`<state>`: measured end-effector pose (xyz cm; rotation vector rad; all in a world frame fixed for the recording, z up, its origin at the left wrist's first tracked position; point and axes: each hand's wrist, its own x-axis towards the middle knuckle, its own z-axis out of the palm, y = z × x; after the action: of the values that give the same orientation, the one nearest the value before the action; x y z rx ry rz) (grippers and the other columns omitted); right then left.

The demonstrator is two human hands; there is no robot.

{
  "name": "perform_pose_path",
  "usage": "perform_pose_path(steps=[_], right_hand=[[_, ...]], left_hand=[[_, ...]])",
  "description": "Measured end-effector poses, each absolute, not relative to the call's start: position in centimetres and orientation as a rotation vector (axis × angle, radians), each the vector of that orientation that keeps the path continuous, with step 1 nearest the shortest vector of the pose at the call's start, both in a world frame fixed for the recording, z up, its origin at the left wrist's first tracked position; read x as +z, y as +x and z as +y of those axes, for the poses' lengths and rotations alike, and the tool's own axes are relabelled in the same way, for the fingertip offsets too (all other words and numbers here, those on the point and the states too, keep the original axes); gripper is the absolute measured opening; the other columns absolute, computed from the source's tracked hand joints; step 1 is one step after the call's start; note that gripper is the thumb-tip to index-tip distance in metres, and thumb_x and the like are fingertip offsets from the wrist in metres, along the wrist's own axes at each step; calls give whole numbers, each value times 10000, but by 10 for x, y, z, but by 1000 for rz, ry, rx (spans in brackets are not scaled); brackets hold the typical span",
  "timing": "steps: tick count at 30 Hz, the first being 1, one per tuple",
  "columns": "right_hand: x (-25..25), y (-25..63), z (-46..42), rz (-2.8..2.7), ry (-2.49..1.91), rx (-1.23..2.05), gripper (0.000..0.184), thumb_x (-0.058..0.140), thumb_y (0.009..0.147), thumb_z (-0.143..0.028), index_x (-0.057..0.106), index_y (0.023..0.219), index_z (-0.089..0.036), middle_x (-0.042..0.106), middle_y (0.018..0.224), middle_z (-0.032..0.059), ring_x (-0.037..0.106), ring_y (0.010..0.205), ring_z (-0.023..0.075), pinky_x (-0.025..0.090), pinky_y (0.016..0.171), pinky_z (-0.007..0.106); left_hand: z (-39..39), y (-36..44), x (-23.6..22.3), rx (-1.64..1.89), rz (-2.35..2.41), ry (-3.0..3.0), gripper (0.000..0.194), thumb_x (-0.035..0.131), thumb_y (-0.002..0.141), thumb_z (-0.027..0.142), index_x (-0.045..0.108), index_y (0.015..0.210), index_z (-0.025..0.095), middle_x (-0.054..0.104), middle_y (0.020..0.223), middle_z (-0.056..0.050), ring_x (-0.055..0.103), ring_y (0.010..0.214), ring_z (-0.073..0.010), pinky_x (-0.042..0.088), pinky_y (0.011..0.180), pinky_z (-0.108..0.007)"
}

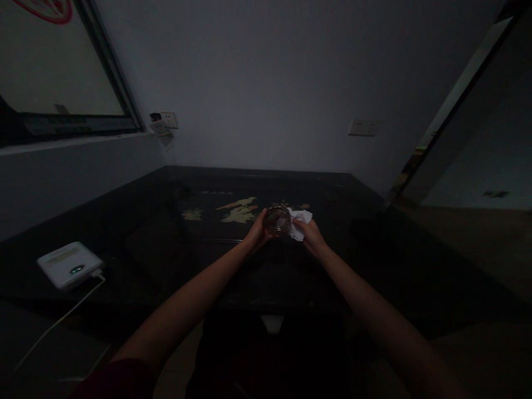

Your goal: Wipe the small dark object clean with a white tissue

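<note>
The scene is dim. My left hand (258, 231) grips a small round glass dish (277, 220), tilted with its opening toward me, above a dark lacquered table (166, 244). My right hand (310, 233) is closed on a crumpled white cloth (300, 219) that touches the right rim of the dish. Both forearms stretch out over the table's near edge.
A white box-shaped device (68, 265) with a lit indicator and a white cable (62, 318) sits at the table's left. Pale inlaid decoration (241, 210) marks the tabletop. Wall sockets (164, 123) are in the left corner, one more socket (363, 127) on the back wall. A window (58, 66) fills the upper left.
</note>
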<state>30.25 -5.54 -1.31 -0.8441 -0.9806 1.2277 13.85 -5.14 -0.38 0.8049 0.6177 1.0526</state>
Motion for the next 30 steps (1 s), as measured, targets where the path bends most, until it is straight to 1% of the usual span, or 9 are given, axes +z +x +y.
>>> perform_pose_path(steps=[4, 10, 16, 22, 24, 27, 30], right_hand=[[-14, 301, -56, -1025, -823, 1218, 388, 739, 599, -312, 659, 966, -212, 725, 1020, 37, 670, 954, 243, 522, 851, 365], [-19, 307, -50, -1080, -931, 1127, 458, 744, 613, -409, 665, 1008, -190, 727, 1052, 75, 665, 989, 280, 520, 865, 401], [-21, 314, -46, -1071, -989, 1103, 450, 758, 605, -387, 669, 996, -183, 723, 1064, 84, 665, 1008, 289, 504, 912, 437], [-22, 312, -47, -1047, -959, 1168, 432, 756, 616, -370, 673, 995, -180, 730, 1052, 80, 673, 983, 274, 518, 889, 414], [-22, 311, -48, -1045, -950, 1164, 436, 764, 610, -380, 674, 985, -177, 732, 1039, 79, 673, 968, 267, 519, 876, 401], [-23, 311, -47, -1047, -946, 1162, 453, 776, 596, -403, 669, 975, -178, 731, 1009, 69, 673, 920, 241, 521, 842, 375], [-23, 318, -43, -1028, -1004, 1119, 424, 758, 613, -458, 655, 918, -181, 720, 909, 45, 658, 831, 200, 521, 771, 338]], left_hand=[[-56, 140, -3, 985, 577, 812, 510, 438, 903, 533, 569, 1250, 183, 685, 1075, -129, 687, 718, -203, 518, 510, -260], [-58, 143, -4, 1070, 643, 831, 417, 425, 929, 453, 550, 1259, 231, 644, 1164, -105, 671, 792, -183, 552, 600, -284], [-53, 142, -7, 1157, 725, 843, 416, 443, 917, 451, 534, 1262, 236, 659, 1113, -95, 654, 731, -162, 544, 583, -269], [-57, 141, -2, 1151, 713, 819, 370, 468, 910, 437, 575, 1190, 219, 671, 1090, -90, 652, 736, -158, 540, 584, -255], [-58, 142, -2, 1145, 683, 822, 364, 489, 899, 445, 593, 1156, 210, 668, 1101, -93, 657, 776, -165, 549, 621, -269], [-58, 144, -4, 1181, 639, 865, 365, 539, 869, 459, 602, 1129, 210, 649, 1155, -91, 654, 881, -186, 558, 724, -316], [-57, 143, -5, 1236, 651, 959, 403, 596, 827, 469, 587, 1143, 220, 618, 1215, -83, 633, 980, -209, 544, 803, -348]])
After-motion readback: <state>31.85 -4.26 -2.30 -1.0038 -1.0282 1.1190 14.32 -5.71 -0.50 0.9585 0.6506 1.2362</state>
